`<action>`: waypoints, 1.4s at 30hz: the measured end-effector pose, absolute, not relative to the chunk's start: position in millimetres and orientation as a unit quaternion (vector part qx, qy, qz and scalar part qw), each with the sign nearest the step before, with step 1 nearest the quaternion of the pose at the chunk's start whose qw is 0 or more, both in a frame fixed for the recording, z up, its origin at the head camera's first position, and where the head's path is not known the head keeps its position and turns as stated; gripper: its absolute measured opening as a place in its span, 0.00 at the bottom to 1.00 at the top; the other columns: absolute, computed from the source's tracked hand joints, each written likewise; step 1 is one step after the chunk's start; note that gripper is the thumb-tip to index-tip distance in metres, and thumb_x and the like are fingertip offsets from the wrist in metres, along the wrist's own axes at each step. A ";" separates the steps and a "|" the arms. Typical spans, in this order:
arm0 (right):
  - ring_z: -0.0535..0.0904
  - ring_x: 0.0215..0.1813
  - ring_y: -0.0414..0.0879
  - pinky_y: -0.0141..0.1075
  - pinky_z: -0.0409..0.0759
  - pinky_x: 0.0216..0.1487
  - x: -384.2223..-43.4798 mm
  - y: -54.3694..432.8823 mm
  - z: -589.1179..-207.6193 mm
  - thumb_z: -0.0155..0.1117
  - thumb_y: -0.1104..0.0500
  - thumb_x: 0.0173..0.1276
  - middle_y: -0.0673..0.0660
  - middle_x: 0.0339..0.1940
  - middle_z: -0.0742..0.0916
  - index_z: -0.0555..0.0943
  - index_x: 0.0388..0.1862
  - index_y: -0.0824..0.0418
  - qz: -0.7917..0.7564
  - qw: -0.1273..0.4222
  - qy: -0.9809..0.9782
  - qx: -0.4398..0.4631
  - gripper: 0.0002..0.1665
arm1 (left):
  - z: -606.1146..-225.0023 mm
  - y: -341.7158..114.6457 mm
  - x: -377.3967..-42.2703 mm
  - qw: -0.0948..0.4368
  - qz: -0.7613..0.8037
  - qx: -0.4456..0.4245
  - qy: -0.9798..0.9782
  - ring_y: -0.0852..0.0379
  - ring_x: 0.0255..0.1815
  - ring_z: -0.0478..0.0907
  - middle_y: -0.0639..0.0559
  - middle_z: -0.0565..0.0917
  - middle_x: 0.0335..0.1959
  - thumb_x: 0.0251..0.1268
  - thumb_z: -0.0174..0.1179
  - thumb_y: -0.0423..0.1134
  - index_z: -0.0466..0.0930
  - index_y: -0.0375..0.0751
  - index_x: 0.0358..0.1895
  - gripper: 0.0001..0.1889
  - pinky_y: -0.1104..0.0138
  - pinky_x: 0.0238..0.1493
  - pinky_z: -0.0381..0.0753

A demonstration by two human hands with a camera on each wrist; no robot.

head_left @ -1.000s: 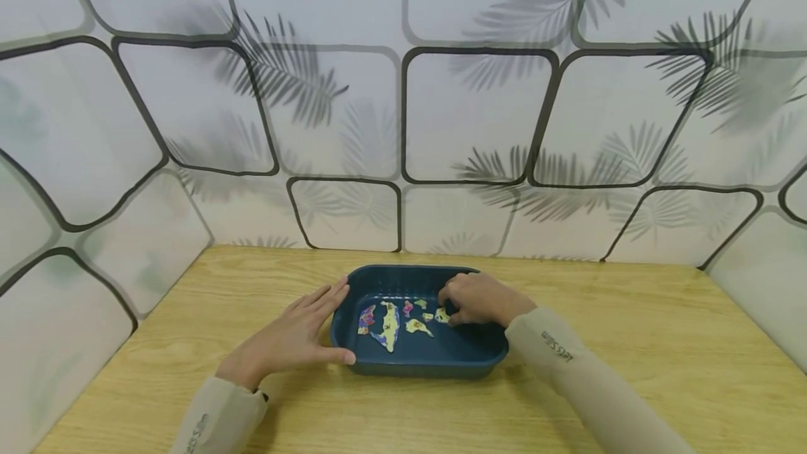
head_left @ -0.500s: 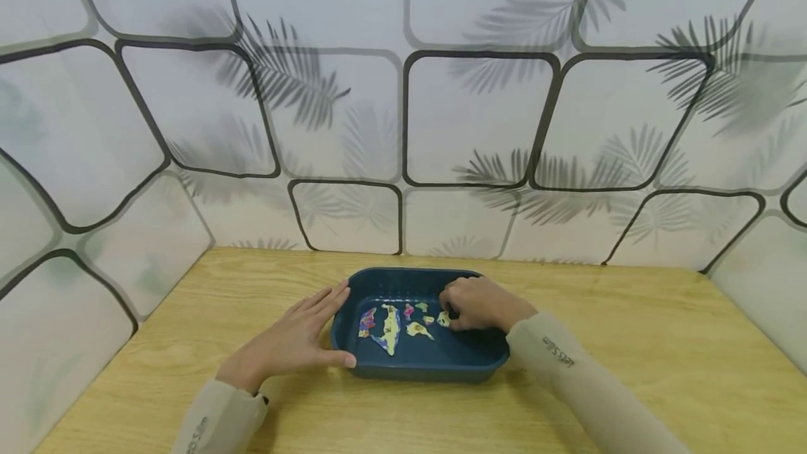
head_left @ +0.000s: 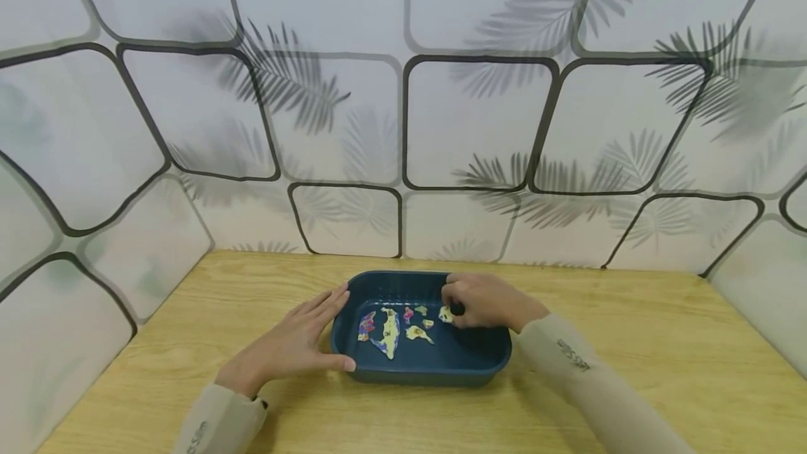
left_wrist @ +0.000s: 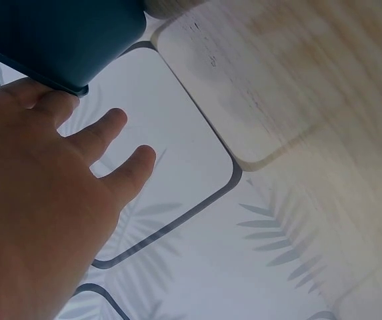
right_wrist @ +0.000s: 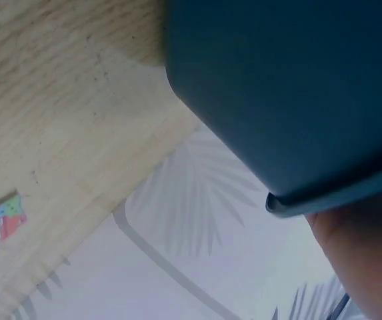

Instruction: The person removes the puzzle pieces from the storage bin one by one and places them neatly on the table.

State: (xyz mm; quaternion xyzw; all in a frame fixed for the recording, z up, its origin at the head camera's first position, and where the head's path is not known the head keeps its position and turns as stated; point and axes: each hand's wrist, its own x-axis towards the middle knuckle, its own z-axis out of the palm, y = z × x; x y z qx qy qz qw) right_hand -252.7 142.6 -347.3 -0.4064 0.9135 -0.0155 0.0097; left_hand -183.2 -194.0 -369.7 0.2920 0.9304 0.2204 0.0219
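Note:
A dark blue basin (head_left: 435,373) stands on the wooden table with several flat, irregular puzzle pieces inside, map-like in outline. The largest, a long pale yellow piece (head_left: 390,333), lies left of the middle. My left hand (head_left: 293,342) spans the basin's left end with straight fingers; fingertips are at the rim and the thumb at the front corner. In the left wrist view, fingers overlap the rim. My right hand (head_left: 482,300) reaches over the right end with curled fingers, pinching a small pale puzzle piece (head_left: 445,314). The basin wall hides its fingers in the right wrist view.
A red and purple piece (head_left: 367,326), a pink piece (head_left: 408,314) and a yellow piece (head_left: 417,333) lie in the basin. The right wrist view shows a green and red piece (right_wrist: 4,221) on the table. A patterned wall (head_left: 463,223) rises behind.
My right hand has shifted slightly right and back, and the small pale piece at its fingertips has moved with it. The left hand and the other pieces stay put.

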 end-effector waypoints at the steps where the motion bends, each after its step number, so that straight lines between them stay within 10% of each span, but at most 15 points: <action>1: 0.76 0.35 0.43 0.39 0.79 0.39 -252.6 143.5 -346.6 0.76 0.56 0.62 0.48 0.33 0.78 0.84 0.36 0.56 -0.017 0.007 0.913 -0.408 0.09 | -369.6 -194.1 -183.2 0.023 0.220 0.292 0.930 0.31 0.78 0.51 0.40 0.50 0.82 0.59 0.66 0.68 0.52 0.30 0.80 0.58 0.33 0.71 0.52; 42: 0.77 0.35 0.47 0.43 0.78 0.36 -254.0 236.0 -325.7 0.72 0.62 0.63 0.50 0.36 0.81 0.83 0.39 0.60 -0.137 -0.033 0.921 -0.365 0.07 | -368.5 -194.1 -182.1 0.015 0.225 0.295 0.928 0.30 0.78 0.52 0.40 0.51 0.82 0.59 0.66 0.67 0.53 0.30 0.79 0.57 0.34 0.71 0.53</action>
